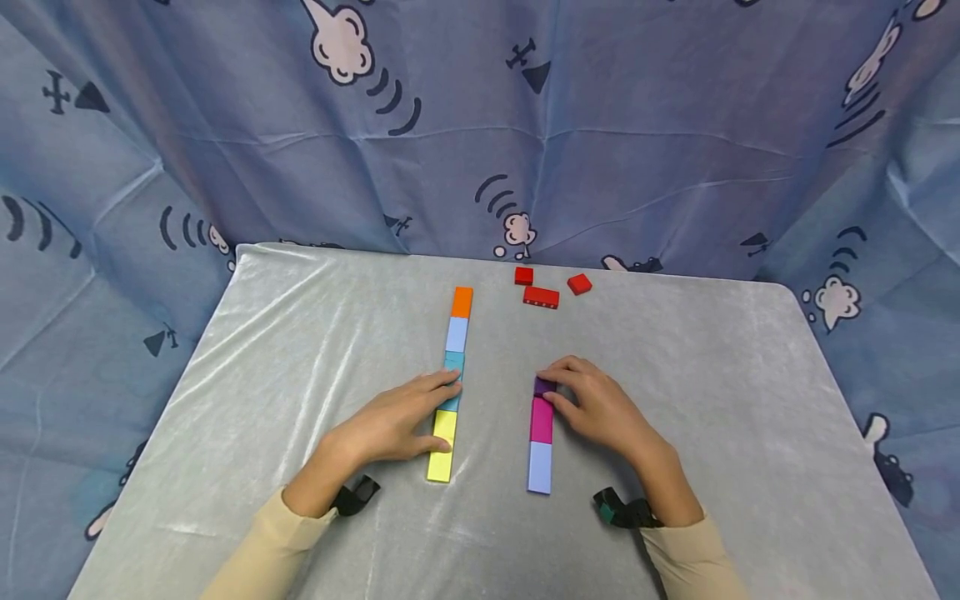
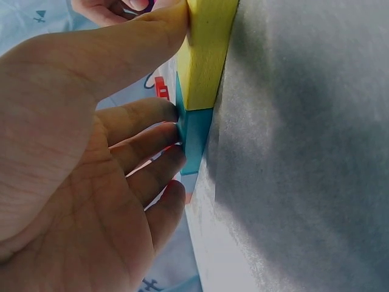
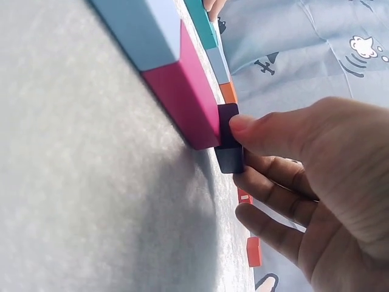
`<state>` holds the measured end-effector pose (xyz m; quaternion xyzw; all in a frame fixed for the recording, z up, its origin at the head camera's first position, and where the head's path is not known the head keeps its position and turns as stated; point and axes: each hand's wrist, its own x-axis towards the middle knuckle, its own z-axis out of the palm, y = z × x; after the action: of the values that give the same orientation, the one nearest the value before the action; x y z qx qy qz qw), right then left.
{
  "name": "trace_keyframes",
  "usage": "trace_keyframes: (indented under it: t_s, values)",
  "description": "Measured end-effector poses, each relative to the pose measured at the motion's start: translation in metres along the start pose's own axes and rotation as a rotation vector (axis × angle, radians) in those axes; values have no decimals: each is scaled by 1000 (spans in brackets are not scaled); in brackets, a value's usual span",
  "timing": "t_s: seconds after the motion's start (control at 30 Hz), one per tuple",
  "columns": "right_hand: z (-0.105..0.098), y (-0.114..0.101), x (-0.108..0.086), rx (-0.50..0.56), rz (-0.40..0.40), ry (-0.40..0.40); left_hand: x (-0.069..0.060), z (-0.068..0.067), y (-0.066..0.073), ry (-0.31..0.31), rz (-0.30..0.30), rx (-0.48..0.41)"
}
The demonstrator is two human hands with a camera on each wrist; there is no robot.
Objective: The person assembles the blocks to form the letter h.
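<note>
In the head view a row of blocks runs away from the person: yellow (image 1: pixel 442 446), teal (image 1: pixel 453 360), light blue (image 1: pixel 456 334) and orange (image 1: pixel 462 302). My left hand (image 1: pixel 382 421) rests on it, thumb on the yellow block (image 2: pixel 209 55), fingertips on the teal block (image 2: pixel 197 140), fingers relaxed. A shorter row to the right has a light blue block (image 1: pixel 539 468) and a magenta block (image 1: pixel 542 421). At its far end my right hand (image 1: pixel 603 408) pinches a small dark purple block (image 1: pixel 544 387). In the right wrist view that block (image 3: pixel 230 159) meets the magenta one (image 3: pixel 185 97).
Red pieces lie near the table's back edge: a small block (image 1: pixel 523 276), a longer one (image 1: pixel 541 297) and another small block (image 1: pixel 580 284). A grey cloth (image 1: pixel 712 375) covers the table, and a blue patterned curtain (image 1: pixel 637 150) hangs behind and at both sides.
</note>
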<state>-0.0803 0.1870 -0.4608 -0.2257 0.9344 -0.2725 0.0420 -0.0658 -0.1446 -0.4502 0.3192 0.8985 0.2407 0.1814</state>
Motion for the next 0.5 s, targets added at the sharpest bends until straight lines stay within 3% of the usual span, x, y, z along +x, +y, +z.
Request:
trace_keyframes:
  t_s: [0.5]
  values:
    - [0, -1, 1, -8, 16, -32, 0, 0, 0, -1, 3, 9]
